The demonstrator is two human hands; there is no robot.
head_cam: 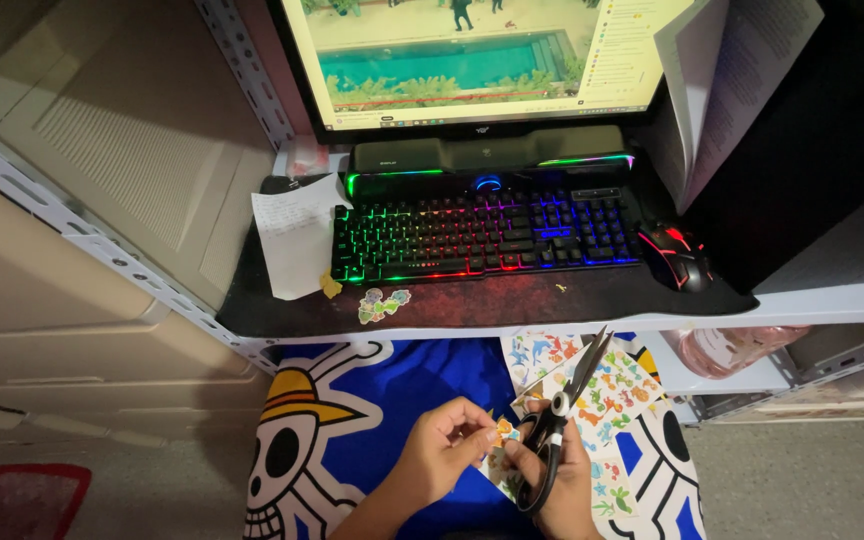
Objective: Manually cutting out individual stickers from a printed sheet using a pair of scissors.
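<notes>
My left hand (442, 450) pinches a small cut-out sticker piece (501, 430) with orange and blue figures, low in the middle of the view. My right hand (564, 480) grips black scissors (564, 400) by the handles, blades open and pointing up to the right. The right hand's fingers also touch the sticker piece. Under the scissors, sticker sheets (617, 390) with colourful sea animals lie on a blue cloth (402, 385) printed with a skull in a straw hat.
A desk shelf (552, 300) carries a rainbow-lit keyboard (482, 235), a black and red mouse (674, 255), a handwritten paper note (297, 235), cut stickers (382, 304) near the edge and a monitor (472, 55). White perforated metal rails (102, 245) frame the left side. An open booklet (722, 90) leans at right.
</notes>
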